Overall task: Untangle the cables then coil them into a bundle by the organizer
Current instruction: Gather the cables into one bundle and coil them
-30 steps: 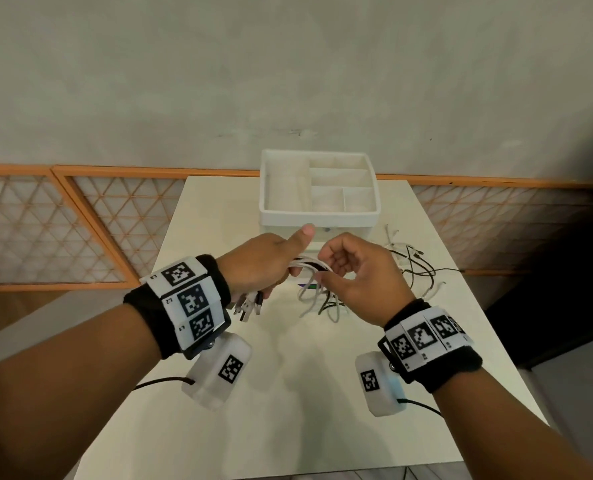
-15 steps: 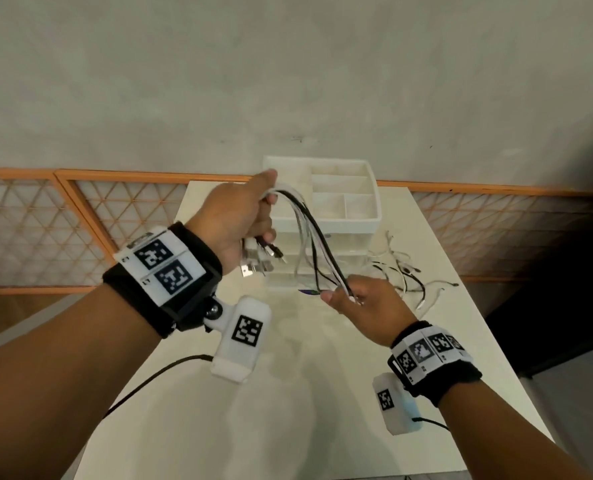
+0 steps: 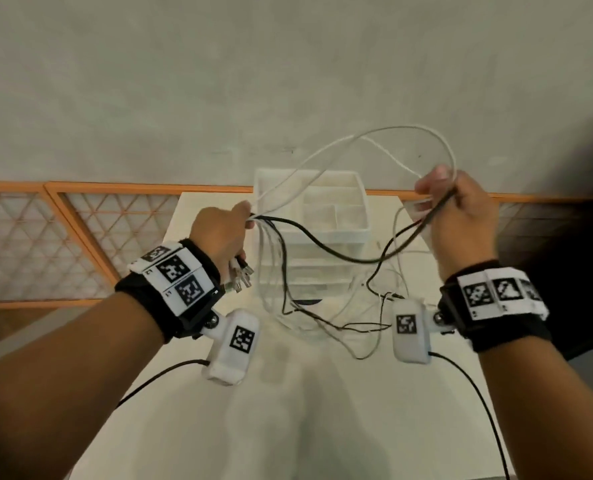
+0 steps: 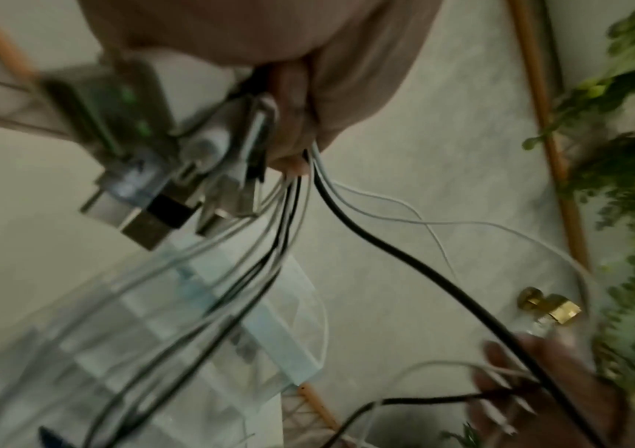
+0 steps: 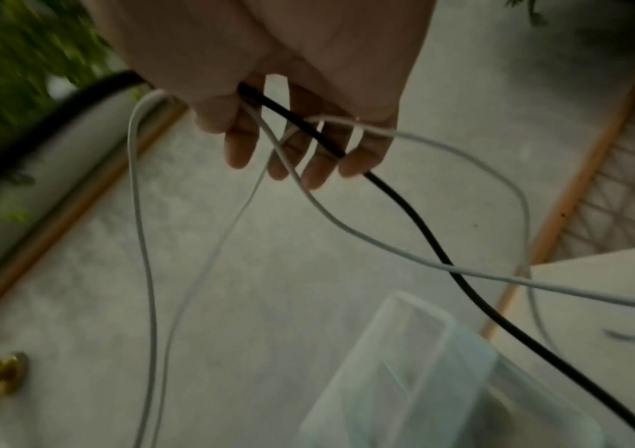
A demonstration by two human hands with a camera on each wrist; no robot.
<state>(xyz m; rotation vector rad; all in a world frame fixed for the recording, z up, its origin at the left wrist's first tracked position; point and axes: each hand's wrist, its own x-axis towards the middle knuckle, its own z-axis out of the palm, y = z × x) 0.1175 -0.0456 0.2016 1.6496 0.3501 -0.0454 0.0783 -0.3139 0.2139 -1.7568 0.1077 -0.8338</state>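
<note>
My left hand grips a bunch of white and black cables just behind their USB plugs, which stick out below the fist. My right hand, raised at the right, holds a thick black cable and thin white cables among curled fingers. The black cable sags between the two hands, and the white ones arch above them. The remaining cable lengths hang down onto the table in front of the white organizer.
The organizer has open top compartments and stands at the far middle of the white table. An orange lattice railing runs behind the table. Green plants and a small brass object show in the wrist views.
My right hand has risen from low in front of the organizer up and to the right, drawing cable lengths out. The left hand has dropped slightly, still gripping the plug ends.
</note>
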